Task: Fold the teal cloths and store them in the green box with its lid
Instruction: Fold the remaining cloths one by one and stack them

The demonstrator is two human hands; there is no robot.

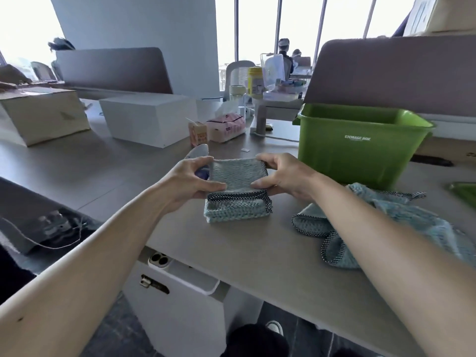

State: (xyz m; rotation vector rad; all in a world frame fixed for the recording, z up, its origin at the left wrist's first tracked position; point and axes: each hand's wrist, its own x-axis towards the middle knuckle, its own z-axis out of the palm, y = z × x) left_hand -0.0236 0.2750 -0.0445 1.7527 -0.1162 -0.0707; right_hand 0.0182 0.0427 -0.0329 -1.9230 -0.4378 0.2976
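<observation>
The left hand (192, 177) and right hand (279, 173) each pinch a side of the folded teal cloth (237, 191) — beside the open green box (360, 143), unfolded cloths (386, 222) lie nearby.

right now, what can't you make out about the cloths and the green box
Green box interior: head view, hidden by its own front wall; contents unknown.
Green piece at the right edge: cut off by the frame; possibly the lid.
Loose teal cloths: partly under the right forearm; count unclear.
White-and-blue object: mostly behind the left hand holding the folded teal cloth.
</observation>
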